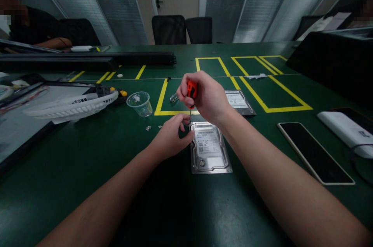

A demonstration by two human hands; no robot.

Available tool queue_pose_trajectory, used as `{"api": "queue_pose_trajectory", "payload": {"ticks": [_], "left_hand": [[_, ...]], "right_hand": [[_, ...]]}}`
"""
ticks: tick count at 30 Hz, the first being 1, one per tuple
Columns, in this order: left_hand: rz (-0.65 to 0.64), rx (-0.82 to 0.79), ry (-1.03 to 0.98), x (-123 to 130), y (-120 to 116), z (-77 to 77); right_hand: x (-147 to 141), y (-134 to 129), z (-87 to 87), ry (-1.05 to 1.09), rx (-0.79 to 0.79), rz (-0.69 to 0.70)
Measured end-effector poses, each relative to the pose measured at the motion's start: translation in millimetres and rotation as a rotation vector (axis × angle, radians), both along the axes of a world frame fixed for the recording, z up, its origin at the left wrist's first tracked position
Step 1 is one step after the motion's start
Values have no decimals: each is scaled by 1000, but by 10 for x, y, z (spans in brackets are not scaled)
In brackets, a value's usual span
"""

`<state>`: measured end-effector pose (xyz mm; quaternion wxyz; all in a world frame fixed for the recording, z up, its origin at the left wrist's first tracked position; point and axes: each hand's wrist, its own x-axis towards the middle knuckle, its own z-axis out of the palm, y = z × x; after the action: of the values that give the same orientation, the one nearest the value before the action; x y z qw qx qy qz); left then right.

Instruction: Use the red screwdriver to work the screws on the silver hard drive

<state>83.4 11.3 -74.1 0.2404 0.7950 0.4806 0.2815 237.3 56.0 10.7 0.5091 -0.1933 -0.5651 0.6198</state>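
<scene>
The right hand (205,95) was clamped round an orange screwdriver (191,88), shaft nearly upright at the eleven o'clock corner of the hard drive (208,148), flat on the green table (239,216). The left hand (171,136) curled there; whether its fingertips pinched anything, I couldn't tell. Straight downward pressure and slow turning suited this.
</scene>
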Motion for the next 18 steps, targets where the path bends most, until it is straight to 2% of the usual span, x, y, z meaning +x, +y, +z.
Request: {"api": "queue_pose_trajectory", "payload": {"ticks": [4,10,18], "left_hand": [[-8,7,-14,-6,5,-20],[-13,-1,-33,-3,8,-26],[-10,6,-18,7,14,-15]], "right_hand": [[9,17,-23,29,-18,-18],[18,66,-93,-35,67,-102],[2,9,-30,-44,44,-149]]}}
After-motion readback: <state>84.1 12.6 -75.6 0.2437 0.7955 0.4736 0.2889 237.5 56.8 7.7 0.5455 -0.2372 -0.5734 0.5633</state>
